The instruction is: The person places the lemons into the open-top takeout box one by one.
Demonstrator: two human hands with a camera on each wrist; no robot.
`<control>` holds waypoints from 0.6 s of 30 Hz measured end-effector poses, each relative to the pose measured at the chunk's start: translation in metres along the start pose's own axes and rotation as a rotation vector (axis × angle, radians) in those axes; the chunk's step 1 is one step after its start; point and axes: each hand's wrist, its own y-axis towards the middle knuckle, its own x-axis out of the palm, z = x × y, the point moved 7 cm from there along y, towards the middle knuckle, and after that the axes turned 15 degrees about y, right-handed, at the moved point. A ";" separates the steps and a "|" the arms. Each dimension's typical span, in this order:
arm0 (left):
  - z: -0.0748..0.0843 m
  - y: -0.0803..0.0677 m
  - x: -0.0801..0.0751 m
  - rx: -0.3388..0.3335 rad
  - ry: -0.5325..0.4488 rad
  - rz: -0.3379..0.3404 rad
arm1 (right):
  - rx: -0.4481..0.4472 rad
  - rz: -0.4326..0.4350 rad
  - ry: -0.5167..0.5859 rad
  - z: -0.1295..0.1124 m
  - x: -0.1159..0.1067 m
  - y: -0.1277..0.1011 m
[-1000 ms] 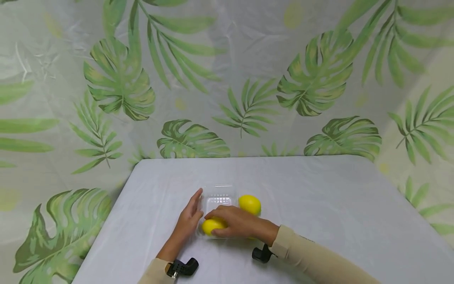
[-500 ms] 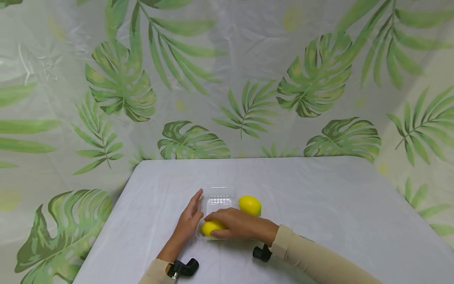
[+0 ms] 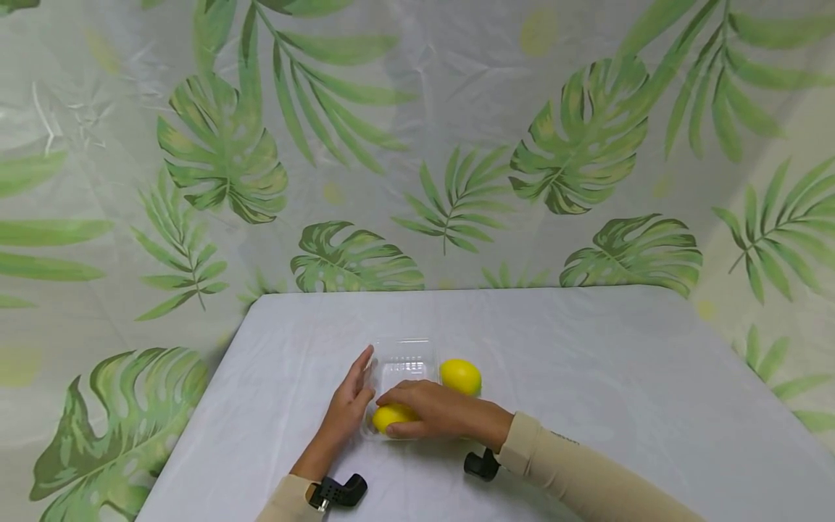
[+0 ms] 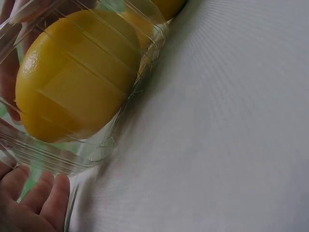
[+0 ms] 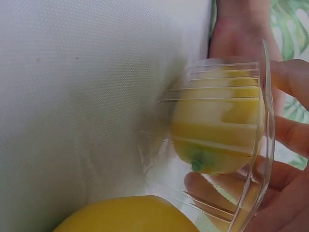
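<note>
Right hand (image 3: 438, 415) holds lemon (image 3: 390, 417) in tray (image 3: 404, 359).

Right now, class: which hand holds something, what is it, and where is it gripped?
The right hand grips a lemon from above, in the clear tray; the left hand only touches the tray's side.

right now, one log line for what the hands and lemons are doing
right hand: grips lemon in tray | left hand: flat against clear tray side | second lemon: on table beside tray
</note>
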 end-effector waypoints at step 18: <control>0.036 -0.005 -0.009 0.014 -0.031 -0.050 | 0.004 0.044 0.009 -0.006 -0.020 -0.012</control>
